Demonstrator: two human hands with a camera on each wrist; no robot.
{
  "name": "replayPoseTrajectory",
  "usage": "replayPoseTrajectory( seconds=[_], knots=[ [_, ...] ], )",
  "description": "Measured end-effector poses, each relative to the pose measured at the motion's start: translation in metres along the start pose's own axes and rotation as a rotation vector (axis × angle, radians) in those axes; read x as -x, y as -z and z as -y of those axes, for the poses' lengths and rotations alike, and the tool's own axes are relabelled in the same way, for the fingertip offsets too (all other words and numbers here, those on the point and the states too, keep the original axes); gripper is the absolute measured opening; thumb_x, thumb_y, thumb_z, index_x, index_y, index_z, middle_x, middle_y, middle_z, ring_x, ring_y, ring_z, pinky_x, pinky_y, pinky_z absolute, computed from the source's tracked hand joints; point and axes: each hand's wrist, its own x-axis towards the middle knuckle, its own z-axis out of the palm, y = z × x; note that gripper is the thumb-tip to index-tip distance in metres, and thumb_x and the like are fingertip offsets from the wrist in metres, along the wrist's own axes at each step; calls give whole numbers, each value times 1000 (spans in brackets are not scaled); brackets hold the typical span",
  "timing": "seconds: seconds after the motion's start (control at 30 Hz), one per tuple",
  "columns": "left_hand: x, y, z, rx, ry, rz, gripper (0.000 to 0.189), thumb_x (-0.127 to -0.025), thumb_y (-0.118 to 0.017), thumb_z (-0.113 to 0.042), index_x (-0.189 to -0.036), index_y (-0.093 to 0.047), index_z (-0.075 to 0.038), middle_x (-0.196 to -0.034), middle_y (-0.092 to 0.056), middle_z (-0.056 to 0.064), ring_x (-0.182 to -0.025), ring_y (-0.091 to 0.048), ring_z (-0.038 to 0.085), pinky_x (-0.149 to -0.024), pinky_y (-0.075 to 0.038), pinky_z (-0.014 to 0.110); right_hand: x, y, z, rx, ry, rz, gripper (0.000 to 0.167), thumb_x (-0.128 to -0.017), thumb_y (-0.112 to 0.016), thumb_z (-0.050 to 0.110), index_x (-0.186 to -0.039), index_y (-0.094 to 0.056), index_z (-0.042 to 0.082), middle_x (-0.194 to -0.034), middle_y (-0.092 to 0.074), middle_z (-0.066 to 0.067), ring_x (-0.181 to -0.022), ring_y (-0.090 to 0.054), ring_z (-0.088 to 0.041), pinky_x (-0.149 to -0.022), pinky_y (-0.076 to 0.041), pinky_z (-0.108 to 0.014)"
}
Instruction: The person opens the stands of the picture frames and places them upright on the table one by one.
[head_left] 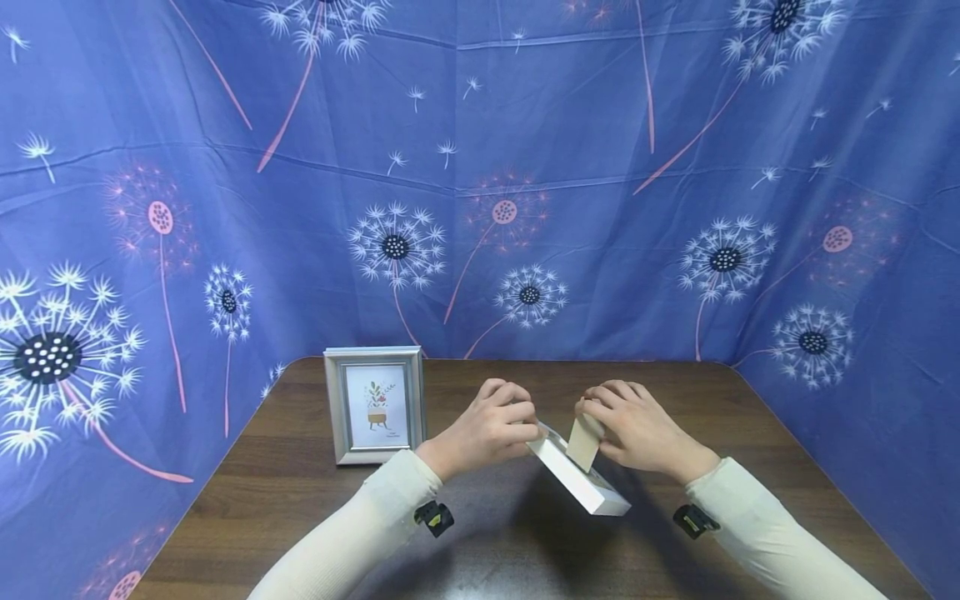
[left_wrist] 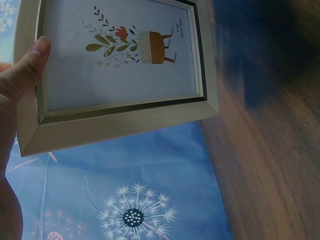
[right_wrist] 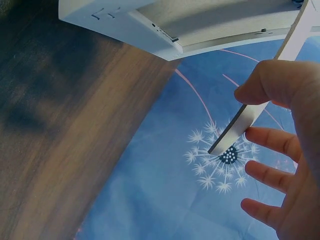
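Note:
My left hand [head_left: 491, 425] grips a light-coloured picture frame [head_left: 564, 472] by one end and holds it tilted above the table. The left wrist view shows the thumb on the face of this picture frame [left_wrist: 117, 127], which has a potted-plant print [left_wrist: 130, 47] inside. My right hand [head_left: 637, 425] pinches a flat beige stand leg [head_left: 584, 442] between thumb and fingers, behind the frame. From the right wrist, the stand leg [right_wrist: 240, 122] juts out from the frame's back, where small metal clips [right_wrist: 167, 34] line the inner edge.
A second silver picture frame [head_left: 341, 417] with a similar plant print stands upright on the left of the brown wooden table [head_left: 277, 500]. Blue dandelion-patterned cloth [head_left: 600, 225] hangs behind and at both sides of the table.

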Motion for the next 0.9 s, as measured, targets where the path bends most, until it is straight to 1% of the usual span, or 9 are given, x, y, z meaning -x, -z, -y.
replayPoseTrajectory(
  seconds=[0.23, 0.43, 0.5, 0.7, 0.9],
  knots=[
    [-2, 1, -1, -5, -12, -10, 23, -71, -86, -25, -83, -67, -22, -89, -60, -8, -99, -54, 16, -90, -40, 35, 0, 1, 1, 4, -13, 5, 50, -63, -71, 11, -113, -65, 15, -112, -64, -8, -105, -57, -34, -83, -45, -54],
    [-2, 2, -1, -3, -14, -5, 23, -72, -87, -26, -86, -70, -22, -89, -60, -8, -99, -54, 16, -90, -40, 35, 1, 1, 1, -3, -33, 26, 57, -64, -76, 12, -120, -64, 11, -116, -62, -10, -107, -56, -34, -86, -45, -55],
    [-2, 3, -1, 0, -12, -3, 22, -73, -87, -25, -86, -70, -22, -89, -60, -8, -99, -54, 16, -90, -40, 35, 2, 1, 1, -6, -36, 26, 58, -64, -77, 13, -120, -64, 11, -115, -62, -10, -107, -56, -34, -86, -45, -55],
    [-2, 3, -1, 0, -13, 0, 20, -74, -86, -23, -86, -70, -22, -88, -60, -8, -98, -54, 15, -90, -40, 35, 1, 0, 0, -12, -22, 3, 55, -64, -75, 12, -118, -65, 11, -114, -63, -10, -105, -56, -35, -85, -45, -54],
    [-2, 2, -1, 1, -10, -9, 19, -75, -86, -25, -86, -70, -22, -88, -60, -8, -98, -54, 15, -89, -40, 35, 1, -1, 1, -3, -18, -5, 52, -64, -75, 13, -115, -65, 12, -113, -62, -10, -104, -56, -34, -85, -45, -54]
  ],
)
